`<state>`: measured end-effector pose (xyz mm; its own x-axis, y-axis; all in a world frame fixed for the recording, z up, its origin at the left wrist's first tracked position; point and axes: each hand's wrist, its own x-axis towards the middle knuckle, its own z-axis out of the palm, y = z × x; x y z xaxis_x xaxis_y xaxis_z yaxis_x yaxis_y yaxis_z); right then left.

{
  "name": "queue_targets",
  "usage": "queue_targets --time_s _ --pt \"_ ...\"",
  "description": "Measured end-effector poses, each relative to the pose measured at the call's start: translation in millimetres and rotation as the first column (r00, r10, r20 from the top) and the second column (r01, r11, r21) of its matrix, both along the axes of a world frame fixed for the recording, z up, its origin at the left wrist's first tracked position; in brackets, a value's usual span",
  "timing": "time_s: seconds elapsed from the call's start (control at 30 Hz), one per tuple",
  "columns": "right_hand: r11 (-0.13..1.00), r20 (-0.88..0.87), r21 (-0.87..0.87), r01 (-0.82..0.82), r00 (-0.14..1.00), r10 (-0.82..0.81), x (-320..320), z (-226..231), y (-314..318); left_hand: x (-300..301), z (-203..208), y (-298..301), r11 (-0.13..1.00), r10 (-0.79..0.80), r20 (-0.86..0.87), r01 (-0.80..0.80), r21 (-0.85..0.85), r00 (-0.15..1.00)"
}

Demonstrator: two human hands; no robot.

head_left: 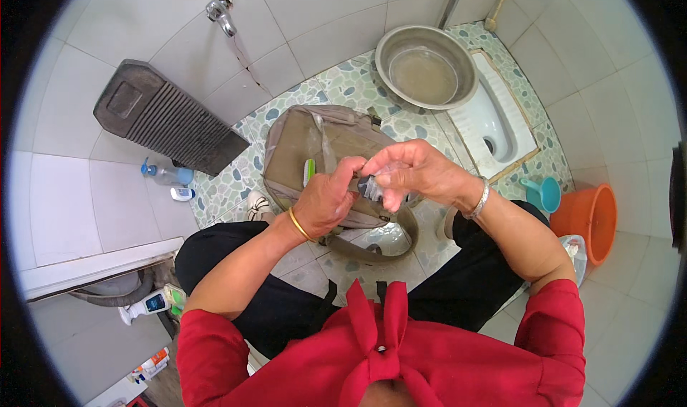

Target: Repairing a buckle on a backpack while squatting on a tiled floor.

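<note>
Both my left hand (329,201) and right hand (415,177), nearly closed, pinch a dark piece (368,186) above the backpack (288,149), seemingly working it, needing steadiness next.

Backpack (290,131) blocks below; gap separates it from basin (392,79).

On my feed I see a red top (465,368) with short sleeves (215,350) and knotted ties (394,317) in front, black trousers (469,285), a gold bangle (298,225) on the left wrist, a silver bracelet (481,199) on the right, and pale shoes (257,205).
</note>
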<state>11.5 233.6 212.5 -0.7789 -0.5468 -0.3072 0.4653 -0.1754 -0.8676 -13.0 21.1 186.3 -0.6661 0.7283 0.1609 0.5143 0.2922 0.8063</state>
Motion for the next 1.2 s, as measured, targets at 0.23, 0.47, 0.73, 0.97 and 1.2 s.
queue_targets --time_s 0.23,0.47,0.73,0.97,1.2 --pt "1.000 -0.042 -0.009 -0.010 0.999 0.009 -2.7 2.4 0.2 -5.9 -3.1 0.6 0.998 -0.037 -0.013 0.037 -0.047 0.999" --pt "1.000 -0.055 0.019 0.025 0.998 -0.024 3.0 -5.4 -3.5 -6.8 -8.6 -2.5 0.995 -0.063 0.004 0.063 -0.078 0.998" --pt "0.996 -0.070 0.066 0.056 0.996 -0.052 1.2 -18.6 -8.4 -1.3 -4.2 8.5 0.986 0.050 0.121 -0.068 0.149 0.991" --pt "0.960 0.010 -0.059 0.273 0.962 -0.273 -3.5 -21.4 -7.8 -10.5 20.6 11.8 0.977 0.206 -0.529 -0.143 0.157 0.823" --pt "0.952 -0.170 0.111 0.286 0.949 -0.266 0.2 -17.7 -16.8 -11.9 5.0 5.6 0.989 0.137 -0.479 -0.090 0.120 0.867"
